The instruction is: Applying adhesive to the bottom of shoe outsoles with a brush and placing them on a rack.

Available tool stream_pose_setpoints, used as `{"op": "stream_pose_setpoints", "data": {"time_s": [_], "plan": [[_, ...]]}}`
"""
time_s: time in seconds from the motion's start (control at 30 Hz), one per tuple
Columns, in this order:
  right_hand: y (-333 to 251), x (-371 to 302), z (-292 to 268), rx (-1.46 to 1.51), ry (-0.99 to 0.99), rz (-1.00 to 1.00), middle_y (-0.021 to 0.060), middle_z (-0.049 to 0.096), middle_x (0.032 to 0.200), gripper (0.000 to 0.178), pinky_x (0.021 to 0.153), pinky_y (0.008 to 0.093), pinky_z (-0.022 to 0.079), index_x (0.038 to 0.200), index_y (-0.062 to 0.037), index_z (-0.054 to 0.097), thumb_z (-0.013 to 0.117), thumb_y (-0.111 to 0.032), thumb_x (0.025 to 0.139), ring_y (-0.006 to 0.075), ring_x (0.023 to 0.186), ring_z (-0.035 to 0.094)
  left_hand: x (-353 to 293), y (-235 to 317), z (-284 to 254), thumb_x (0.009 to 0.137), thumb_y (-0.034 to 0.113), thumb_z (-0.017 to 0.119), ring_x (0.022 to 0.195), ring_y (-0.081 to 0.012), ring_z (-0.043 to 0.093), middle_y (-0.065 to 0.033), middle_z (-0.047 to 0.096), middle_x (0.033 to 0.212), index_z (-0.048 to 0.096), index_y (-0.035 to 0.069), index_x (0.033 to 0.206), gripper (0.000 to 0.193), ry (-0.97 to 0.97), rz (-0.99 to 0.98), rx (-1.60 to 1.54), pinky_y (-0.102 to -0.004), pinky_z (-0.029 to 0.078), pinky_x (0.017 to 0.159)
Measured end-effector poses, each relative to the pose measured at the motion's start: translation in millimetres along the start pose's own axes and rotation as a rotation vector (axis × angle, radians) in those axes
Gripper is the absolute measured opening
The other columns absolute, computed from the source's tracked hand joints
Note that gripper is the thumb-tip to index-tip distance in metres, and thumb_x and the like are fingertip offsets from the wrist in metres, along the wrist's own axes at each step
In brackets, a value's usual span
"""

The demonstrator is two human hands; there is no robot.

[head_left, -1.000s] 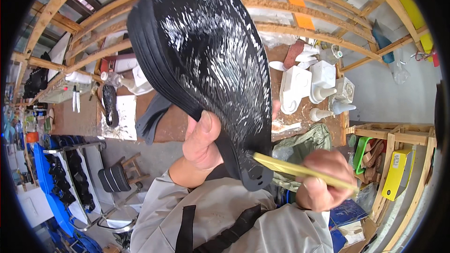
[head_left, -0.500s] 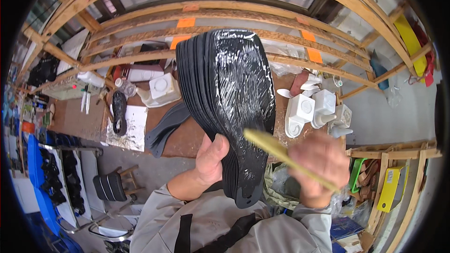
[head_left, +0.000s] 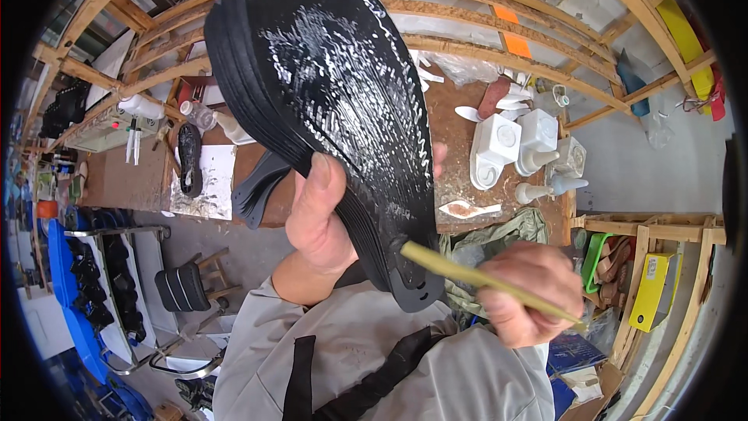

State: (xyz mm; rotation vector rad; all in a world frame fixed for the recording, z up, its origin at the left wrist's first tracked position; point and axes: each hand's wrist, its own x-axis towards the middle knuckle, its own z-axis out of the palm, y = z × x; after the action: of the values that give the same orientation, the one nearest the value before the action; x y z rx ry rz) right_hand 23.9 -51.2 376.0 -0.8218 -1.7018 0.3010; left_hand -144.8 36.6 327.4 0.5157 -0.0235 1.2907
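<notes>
We grip a thick stack of black soles (head_left: 335,86) in our left hand (head_left: 319,226), its thumb across the stack's left side and fingertips showing past the right side. The stack is tilted and held up in the air before the near edge of the brown tabletop (head_left: 456,140), its wide end away from us and its narrow, holed end toward us. White streaks cover much of the top sole, with a wavy white line along its right and far edges. Our right hand (head_left: 530,292) is closed around a yellowish brush (head_left: 475,277), whose tip appears to touch the top sole near the narrow end. A smaller stack of dark soles (head_left: 261,187) lies at the tabletop's near edge, left of our left hand; beyond it a black sole (head_left: 189,160) rests on a stained white sheet (head_left: 218,179). Toward the right edge stand white tubs (head_left: 499,144), and a white spatula (head_left: 470,209) lies by the near edge. A green bag (head_left: 530,226) sits below the near right corner.
</notes>
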Motion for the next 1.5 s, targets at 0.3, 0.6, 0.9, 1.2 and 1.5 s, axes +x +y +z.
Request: {"op": "stream_pose_setpoints", "data": {"time_s": [0.3, 0.6, 0.9, 1.2, 1.5], "plan": [[-10.3, -20.1, -19.6, 0.101, -0.175, -0.112, 0.0136, 0.063, 0.066, 0.023, 0.036, 0.0242, 0.045, 0.084, 0.0089, 0.065, 0.074, -0.007, 0.070, 0.0147, 0.046, 0.058, -1.9, -16.8, 23.9, 0.095, 0.044, 0.035, 0.102, -0.0463, 0.058, -0.0296, 0.051, 0.120, 0.035, -0.006, 0.133, 0.063, 0.077, 0.111, -0.061, -0.0510, 0.055, 0.083], [-17.6, -44.1, -42.5, 0.124, -0.364, -0.269, 0.0107, 0.064, 0.071, 0.020, 0.038, 0.0208, 0.040, 0.088, 0.0027, 0.069, 0.072, -0.005, 0.070, 0.0112, 0.047, 0.055, 5.5, -20.6, 29.9, 0.096, 0.046, 0.032, 0.107, -0.0345, 0.058, -0.0258, 0.056, 0.115, 0.040, -0.007, 0.129, 0.063, -0.050, 0.069, -0.057, -0.0421, 0.050, 0.092], [-17.3, -54.0, -67.7, 0.198, 0.233, 0.106, 0.0134, 0.064, 0.072, 0.020, 0.042, 0.0268, 0.047, 0.087, 0.0080, 0.063, 0.067, -0.007, 0.074, 0.0174, 0.051, 0.060, 5.9, -27.1, 43.0, 0.096, 0.036, 0.034, 0.101, -0.0496, 0.056, -0.0369, 0.044, 0.124, 0.031, -0.008, 0.135, 0.059, 0.021, 0.191, -0.153, -0.0522, 0.056, 0.079], [-19.7, -38.1, -40.1, 0.324, 0.515, 0.367, 0.0137, 0.065, 0.070, 0.010, 0.048, 0.0260, 0.048, 0.085, 0.0046, 0.064, 0.062, -0.004, 0.080, 0.0153, 0.051, 0.056, -7.6, -20.0, 47.8, 0.095, 0.046, 0.035, 0.111, -0.0446, 0.053, -0.0277, 0.051, 0.122, 0.034, -0.001, 0.135, 0.063, -0.079, 0.202, -0.132, -0.0511, 0.047, 0.094], [-15.2, -20.6, -47.4, 0.211, 0.225, 0.241, 0.0135, 0.064, 0.069, 0.008, 0.045, 0.0237, 0.043, 0.086, 0.0024, 0.064, 0.064, -0.003, 0.080, 0.0158, 0.050, 0.056, -26.7, -22.6, 60.7, 0.094, 0.048, 0.035, 0.115, -0.0427, 0.050, -0.0289, 0.048, 0.125, 0.033, 0.001, 0.137, 0.064, -0.096, 0.249, -0.125, -0.0506, 0.043, 0.098]]}}
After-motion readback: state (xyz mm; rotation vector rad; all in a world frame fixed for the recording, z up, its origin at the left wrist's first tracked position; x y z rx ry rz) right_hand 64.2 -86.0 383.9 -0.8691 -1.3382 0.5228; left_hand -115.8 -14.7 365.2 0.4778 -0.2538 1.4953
